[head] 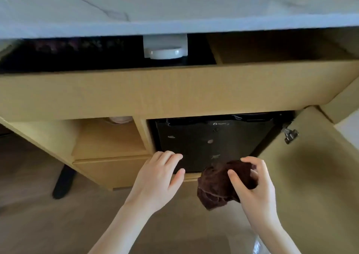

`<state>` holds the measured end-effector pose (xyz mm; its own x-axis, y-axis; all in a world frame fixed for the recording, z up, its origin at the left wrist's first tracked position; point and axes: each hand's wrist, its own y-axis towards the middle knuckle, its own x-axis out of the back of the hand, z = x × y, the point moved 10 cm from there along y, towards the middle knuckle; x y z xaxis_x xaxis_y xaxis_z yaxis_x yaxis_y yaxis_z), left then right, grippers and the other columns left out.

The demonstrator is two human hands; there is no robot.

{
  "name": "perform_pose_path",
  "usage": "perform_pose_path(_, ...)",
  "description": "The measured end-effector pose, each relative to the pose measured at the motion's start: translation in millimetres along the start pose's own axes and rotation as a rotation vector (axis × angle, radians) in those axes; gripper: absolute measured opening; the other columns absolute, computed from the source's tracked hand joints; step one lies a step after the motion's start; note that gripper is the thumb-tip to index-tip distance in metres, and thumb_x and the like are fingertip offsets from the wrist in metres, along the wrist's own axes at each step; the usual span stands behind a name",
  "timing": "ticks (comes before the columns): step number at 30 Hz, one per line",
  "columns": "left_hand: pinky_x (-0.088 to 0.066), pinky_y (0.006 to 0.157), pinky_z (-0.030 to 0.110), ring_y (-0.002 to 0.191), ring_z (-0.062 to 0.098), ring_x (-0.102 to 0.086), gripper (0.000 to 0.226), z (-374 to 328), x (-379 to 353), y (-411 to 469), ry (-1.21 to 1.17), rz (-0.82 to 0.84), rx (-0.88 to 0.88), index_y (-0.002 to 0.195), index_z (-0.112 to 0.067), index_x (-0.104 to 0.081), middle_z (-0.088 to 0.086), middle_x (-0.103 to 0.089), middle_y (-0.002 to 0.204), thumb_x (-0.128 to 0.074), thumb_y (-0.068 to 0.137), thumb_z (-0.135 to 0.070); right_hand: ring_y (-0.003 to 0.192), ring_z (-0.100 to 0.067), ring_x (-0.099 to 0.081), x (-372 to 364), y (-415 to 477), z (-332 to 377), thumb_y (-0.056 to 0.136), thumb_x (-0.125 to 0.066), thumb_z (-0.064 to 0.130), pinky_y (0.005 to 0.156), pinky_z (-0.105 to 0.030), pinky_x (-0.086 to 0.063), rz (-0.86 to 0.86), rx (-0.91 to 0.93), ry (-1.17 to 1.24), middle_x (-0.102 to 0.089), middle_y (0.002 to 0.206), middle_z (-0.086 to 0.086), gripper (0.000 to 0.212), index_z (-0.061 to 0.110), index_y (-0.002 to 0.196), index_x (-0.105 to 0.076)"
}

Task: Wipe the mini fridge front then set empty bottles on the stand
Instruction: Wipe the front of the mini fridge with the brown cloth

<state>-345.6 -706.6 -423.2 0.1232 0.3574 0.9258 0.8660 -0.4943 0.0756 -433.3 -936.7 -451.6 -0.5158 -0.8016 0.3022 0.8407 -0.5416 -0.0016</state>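
Your left hand [161,178] is released, fingers straight, at the lower left edge of the mini fridge [209,143]. Just right of it, your right hand [254,185] grasps a bunched brown cloth [215,185] below the fridge front.

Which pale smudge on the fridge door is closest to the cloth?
The lowest smudge, just above the brown cloth in the right hand; the left smudge and middle smudge sit higher.

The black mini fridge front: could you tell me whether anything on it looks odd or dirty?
Yes: three pale smudges dot the black mini fridge front, at left, centre and lower centre, and stand out against the dark door. The dark brown cloth in the right hand is just below them.
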Motion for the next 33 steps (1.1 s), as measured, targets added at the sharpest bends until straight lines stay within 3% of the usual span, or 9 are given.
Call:
perform_pose_path(4,-0.043,0.102,0.022,0.129,0.006,-0.045,0.043,27.8,-67.3,11.9,0.019,-0.024,-0.051,0.142,-0.027,-0.050,-0.012,-0.051,0.139,-0.038,0.103,-0.043,0.084,-0.006,-0.069,-36.1,10.5,-68.7,0.087,-0.078,0.018,0.066,-0.045,-0.064,-0.002,0.024,0.047,-0.069,0.089,0.015,0.038,0.038,0.111,-0.058)
perform_pose_path(7,-0.041,0.105,0.023,0.132,0.005,-0.042,0.044,41.0,-99.1,21.9,0.035,-0.047,-0.086,0.143,-0.028,-0.048,-0.014,-0.049,0.141,-0.036,0.104,-0.044,0.090,-0.002,-0.066,-59.9,18.9,-97.4,0.087,-0.078,0.021,0.071,-0.040,-0.064,0.016,0.087,0.036,-0.067,0.095,0.020,0.035,0.035,0.112,-0.057)
perform_pose_path(15,-0.041,0.102,0.023,0.128,0.006,-0.044,0.042,55.5,-91.1,19.8,0.049,-0.187,-0.077,0.140,-0.025,-0.050,-0.012,-0.052,0.136,-0.038,0.103,-0.042,0.093,0.008,-0.064,-91.1,29.9,-104.6,0.088,-0.077,0.022,0.069,-0.013,-0.056,0.082,0.215,0.023,-0.066,0.097,0.028,0.036,0.040,0.109,-0.056)
perform_pose_path(19,-0.044,0.101,0.025,0.126,0.007,-0.046,0.043,52.1,-76.3,17.7,0.051,-0.242,-0.084,0.140,-0.024,-0.051,-0.011,-0.053,0.135,-0.039,0.103,-0.041,0.093,0.006,-0.066,-96.4,31.3,-91.9,0.088,-0.077,0.022,0.067,-0.019,-0.060,0.111,0.231,0.056,-0.067,0.097,0.027,0.037,0.044,0.110,-0.055)
perform_pose_path(22,-0.046,0.106,0.029,0.128,0.011,-0.048,0.045,45.7,-62.0,23.1,0.107,-0.315,-0.132,0.140,-0.019,-0.052,-0.006,-0.054,0.137,-0.043,0.100,-0.037,0.092,0.006,-0.066,-95.4,34.5,-81.2,0.089,-0.076,0.021,0.066,-0.015,-0.058,0.118,0.274,0.080,-0.067,0.096,0.027,0.038,0.046,0.109,-0.055)
perform_pose_path(26,-0.025,0.118,0.031,0.144,0.021,-0.035,0.058,42.5,-32.8,40.8,0.266,-0.462,-0.193,0.149,-0.013,-0.041,0.006,-0.040,0.153,-0.051,0.096,-0.035,0.092,0.003,-0.067,-85.1,42.7,-65.8,0.091,-0.073,0.019,0.068,-0.011,-0.054,0.116,0.341,0.103,-0.069,0.096,0.023,0.038,0.044,0.114,-0.056)
perform_pose_path(29,-0.015,0.123,0.036,0.149,0.026,-0.025,0.068,47.4,-15.8,61.5,0.352,-0.457,-0.190,0.155,-0.011,-0.031,0.011,-0.029,0.160,-0.054,0.095,-0.036,0.097,0.001,-0.067,-83.8,50.7,-47.2,0.092,-0.072,0.016,0.076,-0.015,-0.057,0.168,0.391,0.093,-0.068,0.100,0.021,0.042,0.040,0.121,-0.054)
perform_pose_path(33,-0.012,0.123,0.037,0.147,0.031,-0.031,0.078,58.7,-9.0,84.5,0.457,-0.410,-0.134,0.155,-0.009,-0.028,0.014,-0.034,0.157,-0.060,0.092,-0.043,0.095,-0.006,-0.069,-88.8,71.1,-18.7,0.094,-0.068,0.015,0.076,-0.018,-0.057,0.198,0.475,0.100,-0.068,0.102,0.016,0.046,0.041,0.127,-0.051)
